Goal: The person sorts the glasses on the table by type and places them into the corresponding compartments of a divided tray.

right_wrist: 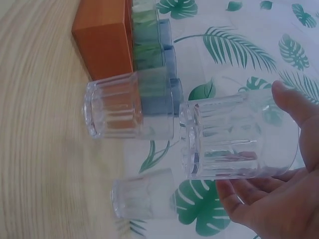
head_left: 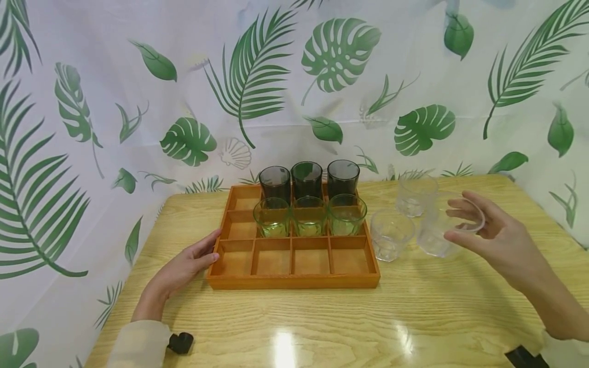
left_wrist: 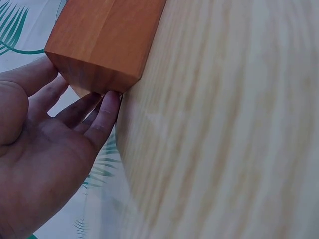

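Observation:
My right hand [head_left: 499,232] holds a clear drinking glass [right_wrist: 234,142] near its rim, thumb on one side and fingers on the other. In the head view this glass looks blurred, right of two other clear glasses. One clear glass [head_left: 391,235] stands beside the tray's right side; another [head_left: 416,191] is farther back. At the left, my left hand [head_left: 184,266] touches the outer side of the wooden compartment tray [head_left: 294,282] with extended fingers. Three green-tinted glasses [head_left: 347,217] fill part of the tray's middle row, and three dark grey glasses [head_left: 342,174] stand in the back row.
The wooden table [head_left: 285,327] spreads in front of the tray. Behind and to the left hangs a white cloth [head_left: 276,46] with green leaf prints. The tray's front-row compartments [head_left: 271,258] and the leftmost ones of the other rows hold no glass.

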A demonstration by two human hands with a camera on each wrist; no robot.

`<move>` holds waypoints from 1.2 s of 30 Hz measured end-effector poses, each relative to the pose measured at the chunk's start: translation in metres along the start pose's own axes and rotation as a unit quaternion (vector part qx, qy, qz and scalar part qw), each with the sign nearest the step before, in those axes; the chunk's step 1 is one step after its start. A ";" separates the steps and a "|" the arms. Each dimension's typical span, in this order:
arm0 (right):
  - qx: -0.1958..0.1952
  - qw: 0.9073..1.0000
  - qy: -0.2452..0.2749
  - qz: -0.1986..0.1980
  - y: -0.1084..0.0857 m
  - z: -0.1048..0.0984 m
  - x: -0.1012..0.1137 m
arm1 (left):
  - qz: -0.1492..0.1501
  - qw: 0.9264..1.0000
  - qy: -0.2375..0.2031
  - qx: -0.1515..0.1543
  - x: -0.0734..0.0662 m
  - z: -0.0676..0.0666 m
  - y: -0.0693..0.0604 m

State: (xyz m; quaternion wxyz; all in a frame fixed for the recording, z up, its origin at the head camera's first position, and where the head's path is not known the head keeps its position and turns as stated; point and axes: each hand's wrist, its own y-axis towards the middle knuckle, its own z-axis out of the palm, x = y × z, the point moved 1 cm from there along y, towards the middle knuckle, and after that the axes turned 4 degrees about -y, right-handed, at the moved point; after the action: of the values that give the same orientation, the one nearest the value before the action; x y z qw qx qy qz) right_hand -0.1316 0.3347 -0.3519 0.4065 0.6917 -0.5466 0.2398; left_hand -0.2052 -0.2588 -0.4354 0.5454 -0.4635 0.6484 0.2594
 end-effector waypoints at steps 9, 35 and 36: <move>0.003 1.000 0.009 0.008 0.005 0.015 0.018 | 0.007 1.000 -0.005 0.000 0.000 0.000 -0.001; 0.074 0.996 0.043 -0.015 0.025 0.080 0.057 | 0.004 1.000 0.006 0.001 -0.001 0.001 -0.001; 0.076 0.996 0.045 -0.014 0.026 0.082 0.059 | 0.006 1.000 0.006 0.002 -0.001 0.001 -0.001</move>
State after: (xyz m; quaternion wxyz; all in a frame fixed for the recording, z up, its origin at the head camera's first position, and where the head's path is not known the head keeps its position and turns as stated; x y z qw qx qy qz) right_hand -0.1486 0.2318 -0.3441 0.3805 0.7164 -0.4983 0.3060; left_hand -0.2037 -0.2584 -0.4349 0.5408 -0.4604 0.6548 0.2584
